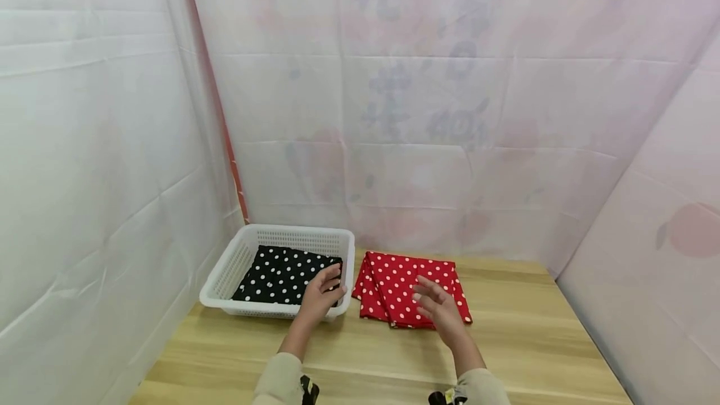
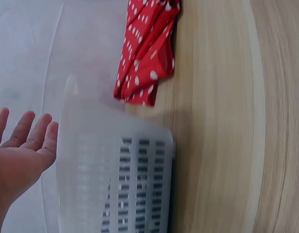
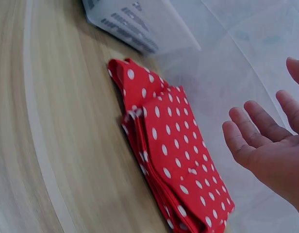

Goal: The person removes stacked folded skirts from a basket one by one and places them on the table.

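A folded black cloth with white dots (image 1: 278, 274) lies inside a white plastic basket (image 1: 219, 280) on the left of the table. My left hand (image 1: 322, 295) hovers over the basket's near right corner, its fingers relaxed and holding nothing. To the right of the basket lies a folded red cloth with white dots (image 1: 388, 286), its layers fanned a little at the left side. Above that cloth's right part is my right hand (image 1: 441, 311), palm turned inward and fingers loosely spread. In the right wrist view, the red cloth (image 3: 178, 141) shows stacked folds along one edge.
The wooden table (image 1: 517, 330) extends to the right and toward me. A pale sheet wall (image 1: 405, 174) rises behind the table, with more sheeting on the left (image 1: 112, 205) and the right (image 1: 647, 255).
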`<action>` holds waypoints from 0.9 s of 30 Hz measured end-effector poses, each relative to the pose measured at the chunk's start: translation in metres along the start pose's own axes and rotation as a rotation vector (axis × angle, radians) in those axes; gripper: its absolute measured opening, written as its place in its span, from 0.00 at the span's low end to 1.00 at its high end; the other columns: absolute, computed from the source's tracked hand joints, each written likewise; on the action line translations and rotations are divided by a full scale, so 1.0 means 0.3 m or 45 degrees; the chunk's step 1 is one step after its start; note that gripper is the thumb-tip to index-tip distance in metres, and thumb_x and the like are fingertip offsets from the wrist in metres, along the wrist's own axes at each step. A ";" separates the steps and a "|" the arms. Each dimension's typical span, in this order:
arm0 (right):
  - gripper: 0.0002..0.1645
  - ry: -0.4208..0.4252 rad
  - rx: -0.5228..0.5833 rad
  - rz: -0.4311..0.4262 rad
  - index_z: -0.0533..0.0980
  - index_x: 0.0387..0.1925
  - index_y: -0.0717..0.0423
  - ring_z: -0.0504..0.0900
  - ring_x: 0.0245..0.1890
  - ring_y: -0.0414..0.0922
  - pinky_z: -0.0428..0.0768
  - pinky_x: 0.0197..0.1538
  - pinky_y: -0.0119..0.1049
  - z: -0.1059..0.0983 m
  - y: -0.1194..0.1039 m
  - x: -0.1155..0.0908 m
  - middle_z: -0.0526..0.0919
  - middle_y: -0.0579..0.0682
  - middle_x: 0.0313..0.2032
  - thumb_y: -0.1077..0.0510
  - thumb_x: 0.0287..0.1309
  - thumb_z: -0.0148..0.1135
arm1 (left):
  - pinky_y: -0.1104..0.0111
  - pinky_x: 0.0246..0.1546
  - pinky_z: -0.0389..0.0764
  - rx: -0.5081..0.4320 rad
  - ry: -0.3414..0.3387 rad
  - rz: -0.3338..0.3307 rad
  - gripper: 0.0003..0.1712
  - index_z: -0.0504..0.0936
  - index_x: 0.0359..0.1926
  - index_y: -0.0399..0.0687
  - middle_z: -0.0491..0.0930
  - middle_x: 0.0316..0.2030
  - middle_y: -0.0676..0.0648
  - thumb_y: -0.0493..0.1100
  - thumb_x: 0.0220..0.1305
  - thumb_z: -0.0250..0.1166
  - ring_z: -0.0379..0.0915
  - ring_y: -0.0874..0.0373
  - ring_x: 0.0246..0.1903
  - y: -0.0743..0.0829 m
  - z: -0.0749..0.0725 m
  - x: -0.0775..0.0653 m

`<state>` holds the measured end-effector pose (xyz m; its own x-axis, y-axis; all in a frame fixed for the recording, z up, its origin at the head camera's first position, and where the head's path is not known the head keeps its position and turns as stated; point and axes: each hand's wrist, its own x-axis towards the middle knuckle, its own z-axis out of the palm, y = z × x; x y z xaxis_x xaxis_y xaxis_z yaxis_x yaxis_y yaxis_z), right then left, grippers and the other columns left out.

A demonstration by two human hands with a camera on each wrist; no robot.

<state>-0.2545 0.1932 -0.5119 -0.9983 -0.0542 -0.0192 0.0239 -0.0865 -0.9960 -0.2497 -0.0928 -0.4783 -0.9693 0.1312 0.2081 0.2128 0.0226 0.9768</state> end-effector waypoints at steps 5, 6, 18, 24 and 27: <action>0.32 -0.068 0.043 -0.034 0.65 0.63 0.57 0.68 0.57 0.60 0.65 0.57 0.57 0.051 -0.001 0.016 0.69 0.62 0.56 0.62 0.57 0.61 | 0.53 0.53 0.70 0.032 0.039 -0.001 0.32 0.64 0.63 0.33 0.66 0.58 0.30 0.33 0.59 0.62 0.61 0.34 0.57 0.001 -0.073 -0.011; 0.32 -0.082 0.044 -0.034 0.65 0.63 0.56 0.68 0.57 0.60 0.65 0.57 0.57 0.062 -0.004 0.020 0.69 0.62 0.56 0.61 0.57 0.61 | 0.52 0.53 0.69 0.023 0.047 -0.009 0.32 0.64 0.63 0.33 0.65 0.58 0.30 0.33 0.59 0.63 0.60 0.34 0.57 -0.002 -0.089 -0.012; 0.31 -0.236 0.066 -0.022 0.60 0.65 0.61 0.69 0.57 0.57 0.68 0.56 0.53 0.192 -0.064 0.053 0.68 0.62 0.58 0.64 0.62 0.55 | 0.52 0.57 0.65 0.012 0.135 -0.127 0.32 0.64 0.65 0.42 0.65 0.60 0.36 0.39 0.61 0.63 0.60 0.40 0.59 -0.067 -0.245 0.000; 0.33 -0.291 0.080 -0.040 0.59 0.66 0.62 0.67 0.59 0.59 0.72 0.54 0.48 0.244 -0.057 0.088 0.67 0.63 0.59 0.62 0.61 0.57 | 0.52 0.58 0.64 0.041 0.146 -0.119 0.32 0.65 0.65 0.43 0.65 0.60 0.37 0.39 0.60 0.64 0.60 0.42 0.60 -0.090 -0.290 0.015; 0.35 -0.333 0.078 -0.045 0.59 0.66 0.61 0.67 0.59 0.58 0.70 0.55 0.48 0.282 -0.066 0.097 0.66 0.63 0.60 0.60 0.61 0.59 | 0.53 0.58 0.63 0.068 0.169 -0.088 0.32 0.65 0.64 0.42 0.65 0.61 0.36 0.39 0.60 0.64 0.58 0.41 0.61 -0.082 -0.324 0.016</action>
<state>-0.2797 0.1093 -0.4851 -0.9513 -0.3047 0.0465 0.0006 -0.1529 -0.9882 -0.2718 -0.1891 -0.4966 -0.9888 -0.0045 0.1490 0.1482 0.0805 0.9857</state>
